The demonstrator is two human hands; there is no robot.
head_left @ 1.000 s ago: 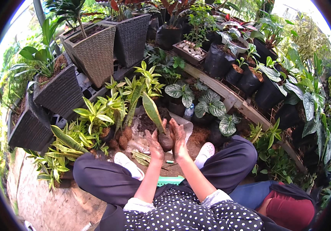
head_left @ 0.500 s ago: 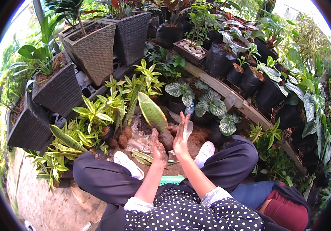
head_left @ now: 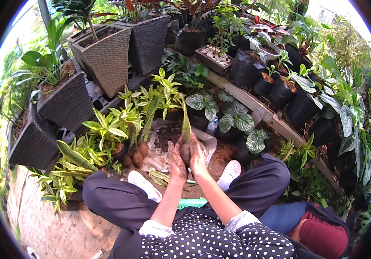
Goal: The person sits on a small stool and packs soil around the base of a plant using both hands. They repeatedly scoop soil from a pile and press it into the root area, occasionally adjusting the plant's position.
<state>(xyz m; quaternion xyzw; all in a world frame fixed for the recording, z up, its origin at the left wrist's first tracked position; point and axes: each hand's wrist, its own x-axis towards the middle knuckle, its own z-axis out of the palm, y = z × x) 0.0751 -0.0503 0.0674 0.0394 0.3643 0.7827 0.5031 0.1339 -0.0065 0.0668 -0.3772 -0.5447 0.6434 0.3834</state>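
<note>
Both of my hands are soiled and cupped around the dark root ball (head_left: 185, 152) of a small plant. A single long green leaf (head_left: 186, 123) stands up from the ball. My left hand (head_left: 177, 160) presses on its left side, my right hand (head_left: 197, 156) on its right. The plant is held just above a clear plastic sheet (head_left: 159, 159) with a heap of dark soil (head_left: 166, 134) on it. I sit low with knees spread, in dark trousers and white shoes (head_left: 144, 184).
Several dark woven square planters (head_left: 107, 60) stand at the back left. Small yellow-green striped plants (head_left: 107, 125) crowd the ground to the left. Black nursery bags with leafy plants (head_left: 280, 88) line a wooden plank at the right. A red and blue bundle (head_left: 315, 228) lies by my right thigh.
The leaf has swung from leaning left to standing upright. My right hand, which was open beside the plant, has closed onto the root ball beside the left.
</note>
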